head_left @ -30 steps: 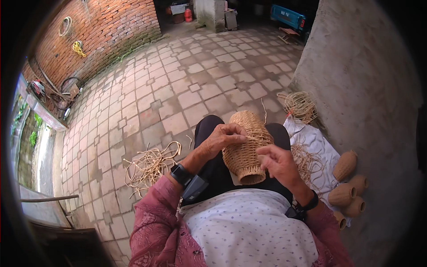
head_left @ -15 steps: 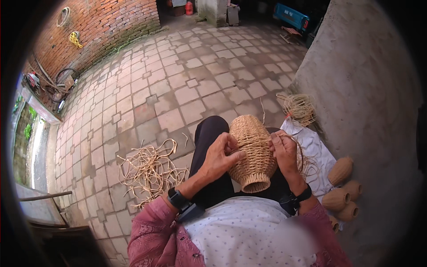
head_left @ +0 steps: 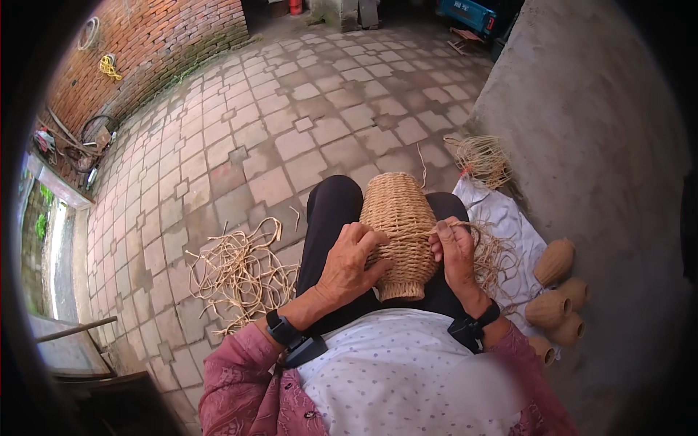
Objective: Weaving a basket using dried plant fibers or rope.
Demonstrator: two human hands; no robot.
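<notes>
A woven straw vase (head_left: 400, 214) lies across my lap between my thighs, its narrow neck (head_left: 401, 291) toward my body. My left hand (head_left: 352, 263) grips the left side of the vase, thumb on the upper surface and fingers curled at the edge. At its right side, my right hand (head_left: 455, 251) pinches a thin straw cord between thumb and fingers. This cord runs across the vase's weave. Loose straw strands (head_left: 494, 258) hang beside my right hand. The vase's underside is hidden.
A tangle of straw cords (head_left: 243, 272) lies on the paving to my left. On my right, a white cloth (head_left: 502, 218) lies beside a bundle of straw (head_left: 480, 161) and several small brown woven pots (head_left: 554, 261). A grey wall (head_left: 582, 145) rises there.
The vase has tipped, so its neck opening no longer faces me. My left hand has moved lower along its side. A cord now stretches over the weave to my right hand.
</notes>
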